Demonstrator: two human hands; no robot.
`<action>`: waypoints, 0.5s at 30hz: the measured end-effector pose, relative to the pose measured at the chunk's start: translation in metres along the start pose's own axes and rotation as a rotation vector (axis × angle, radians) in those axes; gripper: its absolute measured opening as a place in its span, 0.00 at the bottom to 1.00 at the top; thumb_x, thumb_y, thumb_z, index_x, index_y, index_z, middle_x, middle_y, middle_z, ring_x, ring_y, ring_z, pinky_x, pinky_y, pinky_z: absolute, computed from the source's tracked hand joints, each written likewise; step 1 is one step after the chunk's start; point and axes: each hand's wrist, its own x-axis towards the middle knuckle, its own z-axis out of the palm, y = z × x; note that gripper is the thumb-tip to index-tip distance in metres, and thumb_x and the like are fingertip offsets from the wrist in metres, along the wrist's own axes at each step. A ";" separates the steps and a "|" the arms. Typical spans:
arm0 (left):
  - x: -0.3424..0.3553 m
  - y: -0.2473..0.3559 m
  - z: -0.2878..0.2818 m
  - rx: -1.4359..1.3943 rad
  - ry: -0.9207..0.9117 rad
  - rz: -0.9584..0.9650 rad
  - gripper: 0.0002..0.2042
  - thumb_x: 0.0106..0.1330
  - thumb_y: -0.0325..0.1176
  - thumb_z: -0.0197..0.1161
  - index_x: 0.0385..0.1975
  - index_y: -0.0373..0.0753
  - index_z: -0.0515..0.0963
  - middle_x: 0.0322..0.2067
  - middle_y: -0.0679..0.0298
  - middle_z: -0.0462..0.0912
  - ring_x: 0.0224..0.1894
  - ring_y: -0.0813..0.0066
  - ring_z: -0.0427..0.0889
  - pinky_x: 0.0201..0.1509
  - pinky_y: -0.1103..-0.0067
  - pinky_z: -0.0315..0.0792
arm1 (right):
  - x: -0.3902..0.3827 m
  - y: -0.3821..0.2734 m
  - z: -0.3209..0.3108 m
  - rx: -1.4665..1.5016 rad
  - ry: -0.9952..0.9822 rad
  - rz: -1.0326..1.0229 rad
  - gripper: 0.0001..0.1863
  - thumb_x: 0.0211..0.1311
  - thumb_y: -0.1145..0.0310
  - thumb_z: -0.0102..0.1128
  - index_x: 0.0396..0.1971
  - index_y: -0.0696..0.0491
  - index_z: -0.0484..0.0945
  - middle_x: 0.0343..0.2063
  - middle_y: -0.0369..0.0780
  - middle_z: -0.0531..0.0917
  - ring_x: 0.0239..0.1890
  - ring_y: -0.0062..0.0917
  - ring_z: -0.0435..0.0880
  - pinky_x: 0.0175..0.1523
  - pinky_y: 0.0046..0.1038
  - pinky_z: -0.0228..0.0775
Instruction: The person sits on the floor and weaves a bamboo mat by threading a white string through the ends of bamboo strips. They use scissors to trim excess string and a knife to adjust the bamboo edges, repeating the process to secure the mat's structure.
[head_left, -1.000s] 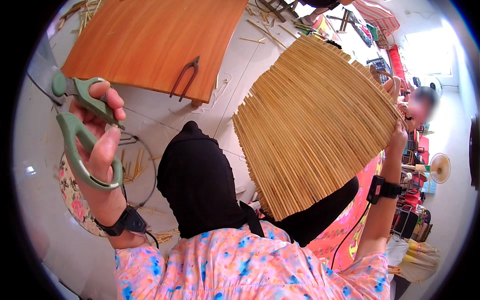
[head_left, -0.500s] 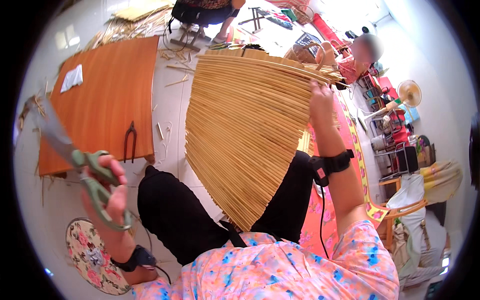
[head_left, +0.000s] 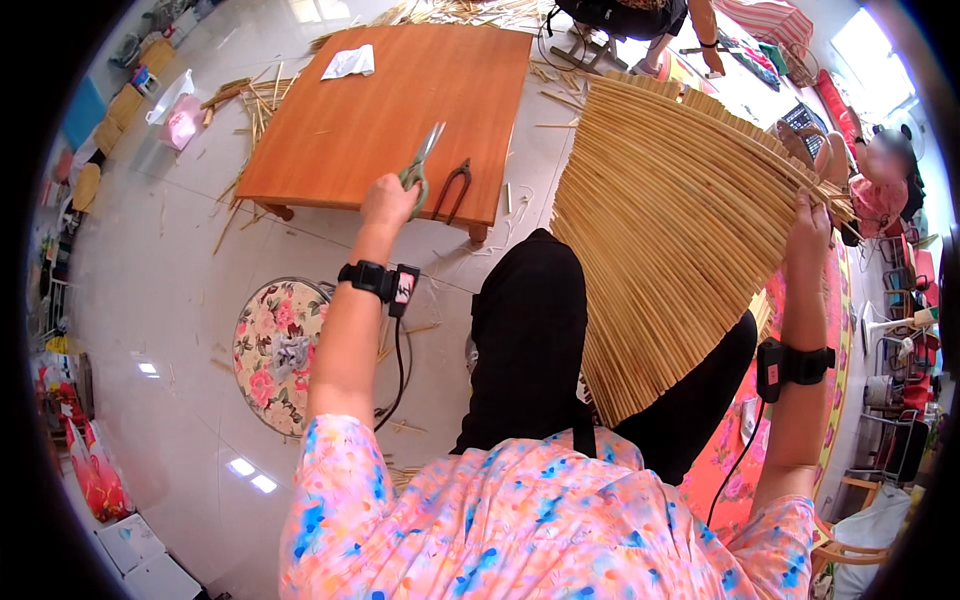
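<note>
My left hand (head_left: 390,200) grips green-handled scissors (head_left: 416,170), whose blades point away from me over the orange wooden table (head_left: 380,100), just left of dark-handled metal pliers (head_left: 452,192) near that table's front corner. A large fan-shaped panel of thin straw-coloured sticks (head_left: 660,240) leans over my legs at the right, and my right hand (head_left: 806,230) is closed on its upper right edge, where loose stick ends poke out. A crumpled white cloth (head_left: 348,62) lies at the table's back.
A floral round seat pad (head_left: 275,360) is at left. Sticks are scattered round the table on the tiled floor (head_left: 200,300). Two other people (head_left: 880,190) are at the back and right, beside a pink floral mat (head_left: 720,470). Chairs, bags and a fan line the walls.
My left hand with the scissors has swung from the far left inward to the table's near part. The view has shifted; the stick panel stays in my right hand.
</note>
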 end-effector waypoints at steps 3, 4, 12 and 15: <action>0.022 -0.023 0.039 0.052 0.082 -0.051 0.21 0.57 0.51 0.65 0.35 0.35 0.79 0.36 0.48 0.84 0.40 0.49 0.83 0.45 0.60 0.76 | -0.002 0.001 -0.005 0.025 0.026 -0.005 0.20 0.70 0.60 0.51 0.43 0.65 0.76 0.38 0.44 0.80 0.39 0.28 0.75 0.48 0.29 0.66; 0.028 -0.026 0.048 0.089 0.088 -0.056 0.21 0.57 0.50 0.64 0.36 0.35 0.79 0.37 0.48 0.83 0.41 0.49 0.83 0.45 0.60 0.76 | -0.002 0.003 -0.007 0.030 0.037 -0.008 0.19 0.70 0.60 0.51 0.42 0.64 0.76 0.37 0.44 0.80 0.39 0.27 0.75 0.48 0.29 0.66; 0.053 -0.034 0.075 0.239 0.152 0.010 0.21 0.57 0.46 0.64 0.44 0.36 0.75 0.42 0.51 0.80 0.46 0.52 0.81 0.50 0.61 0.75 | -0.002 0.003 -0.005 0.191 0.035 0.051 0.15 0.70 0.62 0.52 0.41 0.60 0.75 0.34 0.37 0.78 0.36 0.18 0.73 0.44 0.23 0.67; 0.060 -0.033 0.070 0.211 0.102 -0.018 0.20 0.57 0.45 0.65 0.42 0.35 0.76 0.42 0.50 0.80 0.47 0.51 0.80 0.49 0.60 0.75 | -0.005 -0.003 -0.005 0.184 0.029 0.085 0.14 0.70 0.63 0.52 0.42 0.60 0.74 0.35 0.37 0.78 0.37 0.19 0.74 0.44 0.24 0.68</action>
